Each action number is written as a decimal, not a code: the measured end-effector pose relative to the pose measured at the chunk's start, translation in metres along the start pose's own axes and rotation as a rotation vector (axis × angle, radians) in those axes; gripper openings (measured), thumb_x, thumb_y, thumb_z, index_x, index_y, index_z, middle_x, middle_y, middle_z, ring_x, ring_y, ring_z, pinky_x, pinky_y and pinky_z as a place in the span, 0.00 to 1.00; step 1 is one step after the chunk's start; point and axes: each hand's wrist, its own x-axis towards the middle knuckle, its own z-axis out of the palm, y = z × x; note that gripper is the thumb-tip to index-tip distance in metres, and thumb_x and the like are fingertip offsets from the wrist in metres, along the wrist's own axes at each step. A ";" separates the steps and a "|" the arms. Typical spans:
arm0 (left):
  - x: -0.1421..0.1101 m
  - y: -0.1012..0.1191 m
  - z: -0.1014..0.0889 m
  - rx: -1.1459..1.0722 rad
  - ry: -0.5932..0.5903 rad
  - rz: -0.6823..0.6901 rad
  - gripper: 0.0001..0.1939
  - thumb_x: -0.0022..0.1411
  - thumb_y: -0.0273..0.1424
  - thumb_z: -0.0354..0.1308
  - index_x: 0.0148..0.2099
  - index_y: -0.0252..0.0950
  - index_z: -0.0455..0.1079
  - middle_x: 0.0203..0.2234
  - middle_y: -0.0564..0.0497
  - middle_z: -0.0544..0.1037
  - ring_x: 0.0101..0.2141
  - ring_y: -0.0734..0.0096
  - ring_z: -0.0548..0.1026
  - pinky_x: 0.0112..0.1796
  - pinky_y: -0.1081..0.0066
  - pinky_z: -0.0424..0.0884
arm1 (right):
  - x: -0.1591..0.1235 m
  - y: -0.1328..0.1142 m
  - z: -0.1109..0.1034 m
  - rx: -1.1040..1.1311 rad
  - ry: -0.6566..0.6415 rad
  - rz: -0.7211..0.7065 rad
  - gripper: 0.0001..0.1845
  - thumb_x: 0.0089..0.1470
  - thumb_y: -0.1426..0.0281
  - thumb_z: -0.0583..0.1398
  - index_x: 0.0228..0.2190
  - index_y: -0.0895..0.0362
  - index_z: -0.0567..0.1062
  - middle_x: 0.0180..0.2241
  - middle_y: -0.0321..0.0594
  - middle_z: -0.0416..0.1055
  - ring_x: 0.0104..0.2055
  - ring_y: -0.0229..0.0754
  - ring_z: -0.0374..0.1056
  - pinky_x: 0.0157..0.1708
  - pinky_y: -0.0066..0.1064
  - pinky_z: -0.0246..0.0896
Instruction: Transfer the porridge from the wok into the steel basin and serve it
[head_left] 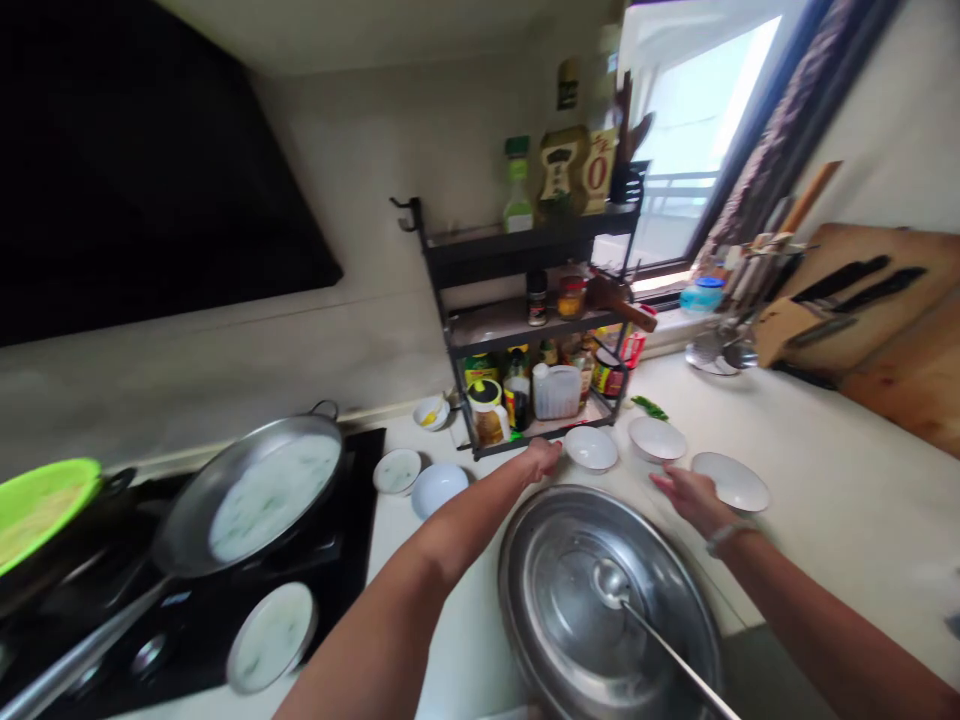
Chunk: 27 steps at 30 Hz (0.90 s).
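Observation:
My left hand (pixel 541 458) reaches to the left rim of a small white bowl (pixel 591 449). Its fingers are mostly turned away, and I cannot tell if they touch or grip the rim. My right hand (pixel 690 497) is open, thumb and fingers apart, between a second white bowl (pixel 657 440) and a third white bowl (pixel 730 481). Its fingertips are close to the second bowl's near edge. In front of me, between my arms, sits a large steel basin (pixel 540 640), with a long-handled ladle (pixel 611 582) resting inside.
On the stove at left are a wok (pixel 187 520) of white, green-flecked soup, a filled bowl (pixel 271 638) and a green strainer (pixel 45 500). Another filled bowl (pixel 397 471) stands beside a white bowl (pixel 440 490). A black spice rack (pixel 517 250) backs the counter; knives (pixel 847 280) stand right.

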 end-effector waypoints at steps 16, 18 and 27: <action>-0.401 -0.182 -0.335 -0.876 0.467 -0.023 0.23 0.62 0.36 0.60 0.57 0.30 0.66 0.36 0.36 0.81 0.40 0.54 0.81 0.38 0.67 0.77 | -0.302 0.194 0.210 -0.099 -0.784 0.602 0.15 0.37 0.84 0.66 0.29 0.61 0.71 0.28 0.44 0.73 0.35 0.47 0.76 0.35 0.30 0.74; -0.410 -0.182 -0.353 -0.910 0.556 0.046 0.25 0.63 0.33 0.59 0.60 0.31 0.62 0.37 0.36 0.80 0.41 0.54 0.80 0.39 0.67 0.77 | -0.308 0.227 0.243 -0.091 -0.741 0.583 0.14 0.41 0.83 0.65 0.28 0.58 0.68 0.29 0.41 0.71 0.35 0.45 0.76 0.35 0.31 0.75; -0.381 -0.154 -0.395 -0.844 0.499 0.141 0.34 0.62 0.29 0.61 0.66 0.34 0.50 0.32 0.40 0.80 0.32 0.58 0.82 0.42 0.62 0.77 | -0.283 0.269 0.331 0.051 -0.561 0.478 0.11 0.51 0.78 0.59 0.37 0.57 0.65 0.37 0.42 0.72 0.34 0.39 0.75 0.34 0.31 0.75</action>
